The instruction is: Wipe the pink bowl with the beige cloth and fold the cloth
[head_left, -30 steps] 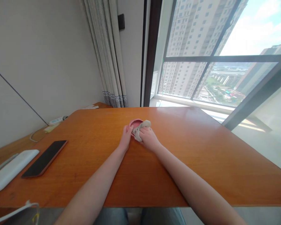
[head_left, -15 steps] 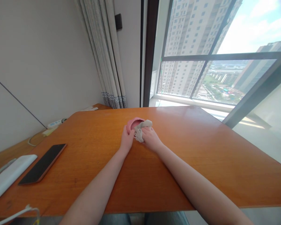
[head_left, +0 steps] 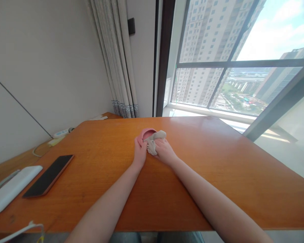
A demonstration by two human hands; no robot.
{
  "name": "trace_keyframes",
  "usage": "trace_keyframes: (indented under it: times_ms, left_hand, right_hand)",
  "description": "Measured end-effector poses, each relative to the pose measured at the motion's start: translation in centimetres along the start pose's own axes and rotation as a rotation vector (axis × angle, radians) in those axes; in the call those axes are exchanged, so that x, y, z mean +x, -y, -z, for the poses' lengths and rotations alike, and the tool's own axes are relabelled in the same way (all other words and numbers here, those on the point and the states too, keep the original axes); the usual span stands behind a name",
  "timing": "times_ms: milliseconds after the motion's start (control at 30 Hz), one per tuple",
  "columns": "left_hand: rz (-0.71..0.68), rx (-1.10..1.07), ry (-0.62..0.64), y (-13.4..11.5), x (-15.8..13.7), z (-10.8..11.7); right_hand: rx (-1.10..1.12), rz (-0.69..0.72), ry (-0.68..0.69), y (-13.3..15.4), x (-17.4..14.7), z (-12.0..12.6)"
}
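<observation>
Left hand: yours curls closed — gripping the pink hollow rounded vessel
Right hand: you clench the crumpled beige cloth — against the vessel

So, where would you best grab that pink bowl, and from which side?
Probably by its left wall near the rim, coming from the left, where the left hand holds it. The pink bowl has a curved wall that gives an edge to pinch there, while the grey cloth and right hand crowd its right side.
</observation>
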State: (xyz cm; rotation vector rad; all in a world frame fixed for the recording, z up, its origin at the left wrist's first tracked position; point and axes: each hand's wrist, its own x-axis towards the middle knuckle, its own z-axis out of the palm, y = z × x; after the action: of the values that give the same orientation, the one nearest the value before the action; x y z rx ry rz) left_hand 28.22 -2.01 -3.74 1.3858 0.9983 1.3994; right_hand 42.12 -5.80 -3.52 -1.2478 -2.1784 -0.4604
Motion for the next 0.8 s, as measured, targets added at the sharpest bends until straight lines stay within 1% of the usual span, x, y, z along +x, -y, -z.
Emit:
trace_keyframes:
  times_ms: [67,133,333,467,533,600,667,700,800]
  left_hand:
    - [-0.046,0.072,0.046,-0.7,0.2,0.4]
    - [-0.059,0.091,0.063,-1.0,0.0,0.3]
    - [-0.061,-0.129,0.006,0.4,-1.5,-1.1]
    - [-0.014,-0.031,0.006,0.4,-0.7,-0.4]
    - [-0.06,0.04,0.038,-0.2,0.0,0.2]
    - [-0.157,0.111,0.098,-0.8,0.5,0.7]
    - [-0.212,0.143,0.121,-1.2,0.5,0.7]
    - [-0.205,0.117,0.111,-1.3,0.3,0.5]
    - [-0.135,-0.068,0.074,-1.0,-0.8,-0.5]
  right_hand:
    - [-0.019,0.041,0.023,-0.6,0.0,0.3]
    - [-0.043,0.047,0.014,-0.9,0.0,0.3]
    - [-0.019,-0.031,-0.078,-0.1,-0.3,-0.4]
    - [-0.004,-0.025,-0.047,0.1,-0.1,-0.1]
    - [-0.02,0.008,-0.006,-0.4,0.0,0.3]
    - [-0.042,0.03,0.024,-0.9,0.1,0.6]
    - [-0.052,0.032,0.03,-1.2,0.1,0.6]
    - [-0.048,0.03,0.022,-1.2,0.1,0.4]
    - [0.001,-0.021,-0.027,-0.6,0.0,-0.2]
